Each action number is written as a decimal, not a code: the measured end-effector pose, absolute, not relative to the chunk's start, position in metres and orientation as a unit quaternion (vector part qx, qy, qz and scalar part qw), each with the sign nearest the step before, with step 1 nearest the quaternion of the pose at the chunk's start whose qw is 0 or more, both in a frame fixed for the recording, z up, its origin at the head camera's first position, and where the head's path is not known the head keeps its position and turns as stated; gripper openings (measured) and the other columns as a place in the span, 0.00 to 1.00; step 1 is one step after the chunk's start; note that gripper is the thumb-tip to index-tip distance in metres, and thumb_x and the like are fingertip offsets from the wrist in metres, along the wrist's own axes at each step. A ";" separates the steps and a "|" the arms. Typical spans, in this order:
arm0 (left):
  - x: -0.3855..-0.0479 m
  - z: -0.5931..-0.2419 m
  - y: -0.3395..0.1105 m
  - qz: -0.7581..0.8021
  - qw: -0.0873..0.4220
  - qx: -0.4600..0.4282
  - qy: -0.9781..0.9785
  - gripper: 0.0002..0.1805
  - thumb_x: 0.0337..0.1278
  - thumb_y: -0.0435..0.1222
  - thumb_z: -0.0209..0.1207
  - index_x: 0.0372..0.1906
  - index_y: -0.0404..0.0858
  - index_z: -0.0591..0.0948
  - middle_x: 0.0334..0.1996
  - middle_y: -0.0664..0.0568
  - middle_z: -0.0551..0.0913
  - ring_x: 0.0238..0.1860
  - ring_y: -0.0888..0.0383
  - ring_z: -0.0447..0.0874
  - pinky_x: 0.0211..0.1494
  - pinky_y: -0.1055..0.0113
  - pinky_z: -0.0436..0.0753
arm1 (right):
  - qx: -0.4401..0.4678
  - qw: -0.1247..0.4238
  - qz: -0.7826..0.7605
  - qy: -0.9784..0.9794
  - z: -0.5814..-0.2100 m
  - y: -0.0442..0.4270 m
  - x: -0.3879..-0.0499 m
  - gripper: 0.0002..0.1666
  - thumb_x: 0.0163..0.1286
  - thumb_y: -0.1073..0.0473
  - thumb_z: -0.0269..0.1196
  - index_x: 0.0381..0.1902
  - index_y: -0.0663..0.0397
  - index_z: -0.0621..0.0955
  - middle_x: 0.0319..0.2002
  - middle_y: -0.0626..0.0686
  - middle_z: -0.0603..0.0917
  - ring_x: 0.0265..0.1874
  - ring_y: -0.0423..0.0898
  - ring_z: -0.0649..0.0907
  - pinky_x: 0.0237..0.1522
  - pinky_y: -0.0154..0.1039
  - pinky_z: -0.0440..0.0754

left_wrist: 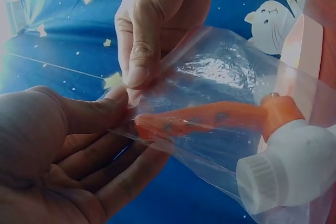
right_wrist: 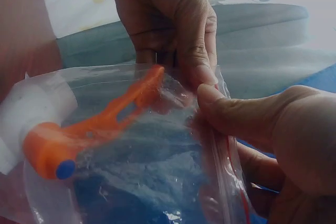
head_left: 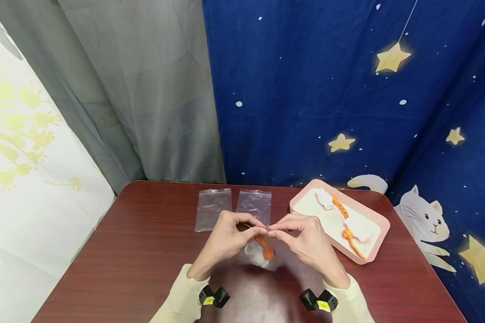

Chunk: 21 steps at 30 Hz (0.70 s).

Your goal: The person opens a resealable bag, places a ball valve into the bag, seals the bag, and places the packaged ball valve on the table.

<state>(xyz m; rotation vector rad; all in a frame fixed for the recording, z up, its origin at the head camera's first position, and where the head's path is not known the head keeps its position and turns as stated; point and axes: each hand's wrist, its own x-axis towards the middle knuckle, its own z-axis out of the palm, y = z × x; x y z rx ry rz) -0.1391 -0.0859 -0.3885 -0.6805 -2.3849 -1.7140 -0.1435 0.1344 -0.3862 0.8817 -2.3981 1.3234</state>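
A person's left hand [head_left: 228, 234] and right hand [head_left: 308, 236] meet over a dark red-brown wooden table [head_left: 145, 251]. On each, thumb and fingers pinch the top edge of a clear plastic bag with a red seal line [right_wrist: 147, 187]. Inside the bag is a white plastic tap-like fitting with an orange handle [left_wrist: 286, 156]; its handle end lies near the pinching fingers, its white body well away from them. Whether the bag touches the table, I cannot tell.

Beyond the hands lie a clear flat bag [head_left: 213, 211] and another beside it [head_left: 254, 205]. To the right, a pink tray [head_left: 359, 207] holds two similar white-and-orange fittings [head_left: 324, 198].

The likely risks: the handle end, so near the seal, could catch in it and leave a gap; slick film could slip from a loosened pinch, dropping bag and fitting.
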 end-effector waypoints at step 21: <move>-0.134 -0.392 -0.078 -0.572 0.110 -0.232 -0.779 0.06 0.58 0.29 0.70 0.28 0.42 0.87 0.24 0.52 0.88 0.24 0.62 0.83 0.29 0.66 0.87 | 0.343 0.122 0.466 -0.806 -0.385 0.130 -0.141 0.05 0.66 0.58 0.73 0.36 0.39 0.88 0.30 0.38 0.84 0.31 0.35 0.80 0.31 0.31 0.80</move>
